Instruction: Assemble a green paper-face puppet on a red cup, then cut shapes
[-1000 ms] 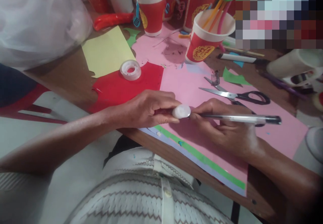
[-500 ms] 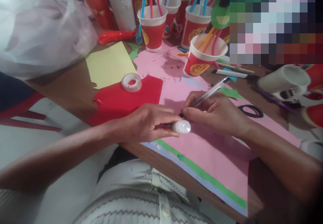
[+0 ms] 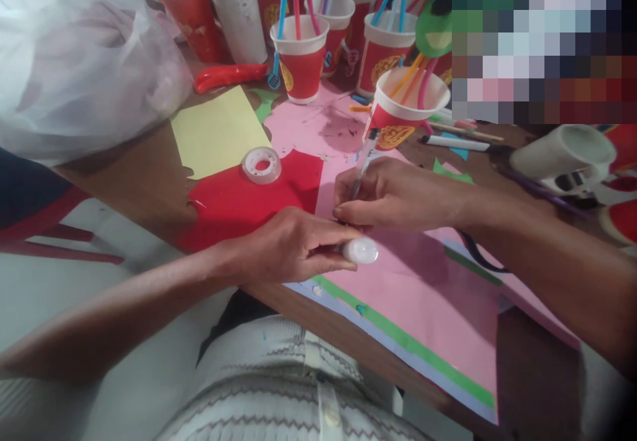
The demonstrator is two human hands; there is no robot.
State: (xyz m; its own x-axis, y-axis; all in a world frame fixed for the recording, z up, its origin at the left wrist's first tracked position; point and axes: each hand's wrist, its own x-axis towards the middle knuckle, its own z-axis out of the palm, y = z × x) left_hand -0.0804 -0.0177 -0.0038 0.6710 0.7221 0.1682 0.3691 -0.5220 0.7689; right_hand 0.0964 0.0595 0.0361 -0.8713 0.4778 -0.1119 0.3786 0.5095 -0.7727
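My left hand is closed around an object with a rounded, whitish end; the fingers cover the rest, so its kind does not show. My right hand pinches a clear-barrelled pen with a black end, tilted upward. The pen's lower tip is hidden by the fingers and lies close behind my left hand. Both hands are over a pink sheet at the table's near edge. A red sheet lies left of it, with a roll of clear tape on top.
Several red paper cups with coloured straws stand at the back. A plastic bag bulges at the left, near yellow paper. A black-and-white marker and a pale mug lie to the right.
My right hand has shifted left and slightly away from me, and the pen stands more upright. The right forearm now partly covers the black ring. My left hand keeps almost the same place.
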